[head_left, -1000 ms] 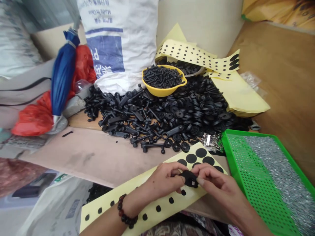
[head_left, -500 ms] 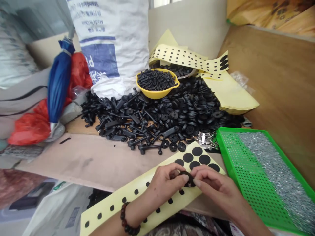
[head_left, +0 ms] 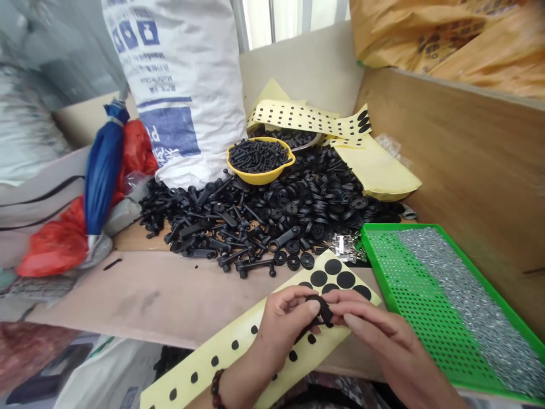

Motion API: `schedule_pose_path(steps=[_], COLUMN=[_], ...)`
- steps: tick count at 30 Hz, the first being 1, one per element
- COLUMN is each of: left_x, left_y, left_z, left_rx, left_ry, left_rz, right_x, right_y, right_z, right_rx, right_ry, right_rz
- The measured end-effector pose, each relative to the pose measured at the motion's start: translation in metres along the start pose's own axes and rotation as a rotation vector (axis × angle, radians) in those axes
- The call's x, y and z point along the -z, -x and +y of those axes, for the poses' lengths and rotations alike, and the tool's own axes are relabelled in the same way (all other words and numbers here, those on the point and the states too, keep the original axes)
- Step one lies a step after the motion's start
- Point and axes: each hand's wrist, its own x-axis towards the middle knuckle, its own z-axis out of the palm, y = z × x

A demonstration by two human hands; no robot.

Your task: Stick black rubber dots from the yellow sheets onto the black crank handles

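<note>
My left hand [head_left: 283, 332] and my right hand [head_left: 374, 335] meet over a small black plastic part [head_left: 321, 311], pinching it between fingers and thumbs. Much of the part is hidden by my fingers. Under my left hand lies a yellow backing sheet [head_left: 202, 363] dotted with black adhesive pads, with larger round pads at its far end [head_left: 332, 266]. A dark bead bracelet [head_left: 217, 382] circles my left wrist. Just beyond the sheet spreads a heap of black plastic wheels and arms [head_left: 276, 218].
A green perforated tray [head_left: 409, 284] holding silver small metal parts stands to the right. Behind the heap are a yellow bowl [head_left: 255, 179] of black screws, a white woven sack [head_left: 179, 85], a blue umbrella [head_left: 102, 170] and a red bag [head_left: 55, 250].
The view has tilted and shifted, so the scene sits further left and higher. The black part has turned between my fingers, and my hands stay together on it.
</note>
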Motion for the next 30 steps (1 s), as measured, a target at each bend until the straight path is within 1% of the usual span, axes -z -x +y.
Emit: schedule_pose_path(steps=[3, 5, 7, 9, 10, 12, 15, 18, 20, 21, 24, 26, 30], left_x=[-0.003, -0.003, -0.003, -0.004, -0.005, -0.008, -0.017, -0.024, -0.022, -0.019, -0.007, 0.0, 0.007], left_y=[0.002, 0.003, 0.003, 0.004, 0.005, 0.007, 0.011, 0.014, 0.014, 0.014, 0.011, 0.009, 0.008], left_z=[0.0, 0.0, -0.001, 0.0, 0.001, 0.004, 0.007, 0.006, 0.004, 0.004, 0.007, 0.011, 0.014], left_rx=[-0.017, -0.031, -0.037, -0.032, -0.031, -0.044, -0.075, -0.076, -0.105, -0.135, -0.216, -0.22, -0.179], left_ry=[0.025, 0.052, 0.095, 0.152, 0.184, 0.253, 0.35, 0.378, 0.338, 0.283, 0.026, -0.106, -0.181], left_rz=[0.008, 0.01, 0.028, 0.065, 0.085, 0.116, 0.124, 0.085, 0.059, 0.046, -0.029, -0.098, -0.193], right_x=[0.002, 0.003, 0.002, 0.0, -0.002, -0.008, -0.022, -0.032, -0.032, -0.03, -0.023, -0.018, -0.015], right_y=[-0.002, -0.003, -0.003, -0.003, -0.003, -0.002, -0.002, -0.002, 0.001, 0.002, 0.01, 0.014, 0.019], right_z=[0.005, 0.005, 0.003, 0.002, 0.003, 0.006, 0.015, 0.018, 0.012, 0.008, -0.005, -0.01, -0.012], right_rx=[0.024, 0.043, 0.046, 0.024, 0.01, -0.008, 0.019, 0.001, -0.013, -0.013, -0.005, 0.011, 0.062], right_ry=[-0.036, -0.083, -0.198, -0.281, -0.271, -0.156, 0.011, 0.041, 0.049, 0.054, 0.073, 0.083, 0.127], right_rz=[-0.062, -0.08, -0.051, 0.011, 0.039, 0.048, -0.064, -0.219, -0.273, -0.276, -0.243, -0.284, -0.388])
